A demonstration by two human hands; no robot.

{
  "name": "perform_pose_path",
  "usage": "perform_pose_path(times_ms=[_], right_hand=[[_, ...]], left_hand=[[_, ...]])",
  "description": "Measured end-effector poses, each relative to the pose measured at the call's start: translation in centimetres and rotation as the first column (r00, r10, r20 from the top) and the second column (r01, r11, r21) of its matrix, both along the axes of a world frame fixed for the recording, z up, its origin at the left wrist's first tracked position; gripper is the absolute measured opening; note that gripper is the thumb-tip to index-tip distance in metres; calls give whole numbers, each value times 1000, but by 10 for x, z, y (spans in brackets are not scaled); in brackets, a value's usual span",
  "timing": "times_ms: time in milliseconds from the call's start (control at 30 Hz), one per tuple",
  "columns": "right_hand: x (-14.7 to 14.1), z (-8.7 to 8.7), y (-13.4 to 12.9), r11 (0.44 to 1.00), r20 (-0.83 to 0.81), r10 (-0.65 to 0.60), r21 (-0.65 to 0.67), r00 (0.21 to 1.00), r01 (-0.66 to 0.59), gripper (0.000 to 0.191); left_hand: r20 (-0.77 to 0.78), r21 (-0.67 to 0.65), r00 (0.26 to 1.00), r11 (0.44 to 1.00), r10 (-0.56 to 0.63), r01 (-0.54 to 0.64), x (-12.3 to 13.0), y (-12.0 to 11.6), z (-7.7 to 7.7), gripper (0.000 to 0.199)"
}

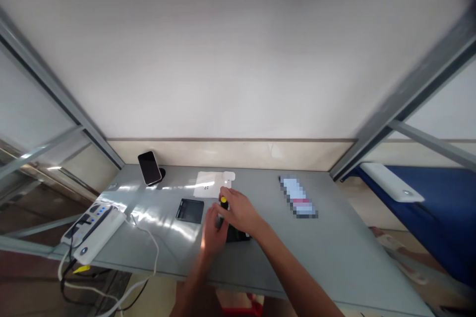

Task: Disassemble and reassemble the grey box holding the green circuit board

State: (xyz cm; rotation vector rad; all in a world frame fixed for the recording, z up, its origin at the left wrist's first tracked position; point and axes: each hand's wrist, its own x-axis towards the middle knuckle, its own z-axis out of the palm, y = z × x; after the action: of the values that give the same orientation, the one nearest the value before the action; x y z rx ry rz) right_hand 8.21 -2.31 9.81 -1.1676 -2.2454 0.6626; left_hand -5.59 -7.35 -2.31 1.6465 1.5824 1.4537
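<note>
My right hand (240, 210) is closed around a screwdriver (223, 200) that stands roughly upright, its yellow end showing between the fingers. Close against it, my left hand (214, 233) has its fingers closed at the dark lower part of the tool. Under and beside the hands lies a flat dark device (237, 235), partly covered; the screwdriver's tip is hidden. Left of my hands is a black, shallow, rectangular casing (190, 211). Just behind them, a white sheet (206, 185) carries several tiny dark pieces, with a small white rounded object (229, 176) at its corner.
A phone-like screen on a stand (149, 168) is at the back left. At the left edge sit a power strip (87, 223) and a white box (100, 235) with cables. A blurred-out phone (298, 197) lies to the right. Metal posts (372, 129) flank the grey table (320, 257).
</note>
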Motion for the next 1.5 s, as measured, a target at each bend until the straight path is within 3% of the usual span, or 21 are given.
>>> perform_pose_path(times_ms=[167, 333, 400, 567, 633, 800, 1000, 1100, 1233, 1367, 1500], right_hand=[[1, 2, -11, 999, -21, 0, 32, 1000, 1, 9], [20, 16, -15, 983, -201, 177, 78, 964, -164, 29], [22, 18, -12, 985, -171, 162, 90, 972, -149, 29], [18, 16, -5, 997, 11, -2, 77, 1000, 1, 8], [18, 19, -5, 996, 66, 14, 92, 998, -20, 15], [24, 32, -7, 979, 12, 166, 121, 986, -166, 25], [23, 33, 3, 988, 134, 67, 132, 989, -84, 11], [26, 36, 3, 987, 113, 80, 133, 990, -95, 19], [33, 46, 0, 974, 138, 180, 112, 974, -196, 21], [31, 50, 0, 972, 221, 153, 141, 963, -186, 5], [26, 49, 2, 979, 247, 105, 146, 963, -144, 13]], left_hand=[[36, 8, 993, 993, -117, 116, -1, 10, 21, 24], [26, 2, 974, 974, -225, 225, -5, 15, 35, 28], [32, -22, 970, 970, -240, 240, -5, 14, 40, 24], [51, -70, 986, 984, -161, 164, -6, 13, 51, 25], [34, -59, 985, 983, -172, 174, -9, 16, 54, 22], [-11, -60, 969, 967, -247, 246, -17, 21, 61, 18], [-23, -138, 993, 984, -120, 116, -11, 20, 62, 21], [-9, -125, 985, 977, -175, 172, -13, 22, 61, 14], [3, -126, 967, 959, -254, 252, -23, 26, 66, 18], [66, -182, 937, 919, -342, 348, -22, 24, 75, 24], [93, -202, 951, 929, -295, 309, -15, 21, 75, 26]])
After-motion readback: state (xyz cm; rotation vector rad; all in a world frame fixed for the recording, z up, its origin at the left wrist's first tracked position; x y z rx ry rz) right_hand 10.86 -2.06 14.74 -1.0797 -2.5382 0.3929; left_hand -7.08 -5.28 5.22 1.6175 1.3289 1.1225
